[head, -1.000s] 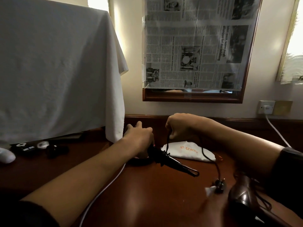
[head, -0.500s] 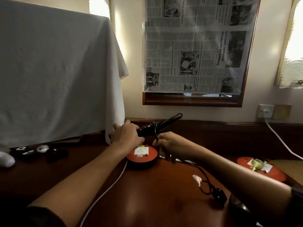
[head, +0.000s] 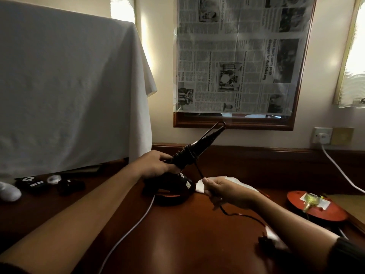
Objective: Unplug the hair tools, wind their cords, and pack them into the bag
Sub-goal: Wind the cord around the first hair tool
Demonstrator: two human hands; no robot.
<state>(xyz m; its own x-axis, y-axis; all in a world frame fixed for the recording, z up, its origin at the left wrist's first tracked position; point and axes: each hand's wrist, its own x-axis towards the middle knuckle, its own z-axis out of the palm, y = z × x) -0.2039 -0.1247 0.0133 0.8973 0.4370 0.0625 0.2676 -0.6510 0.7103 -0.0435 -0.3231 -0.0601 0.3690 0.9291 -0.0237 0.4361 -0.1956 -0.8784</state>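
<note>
The left hand [head: 156,165] grips the handle end of the black iron [head: 199,144], fingers curled round it, so the tool tilts up and to the right from the fist, its tip before the mirror frame [head: 233,125]. Several turns of cord [head: 198,169] are wound round the iron just beyond the left fingers. From there the cord runs taut down into the right hand [head: 227,191], whose curled fingers pinch it. Past the right fingers it trails along the table [head: 177,244] to the plug [head: 265,241]. A white bag [head: 233,179] lies just behind the right hand.
</note>
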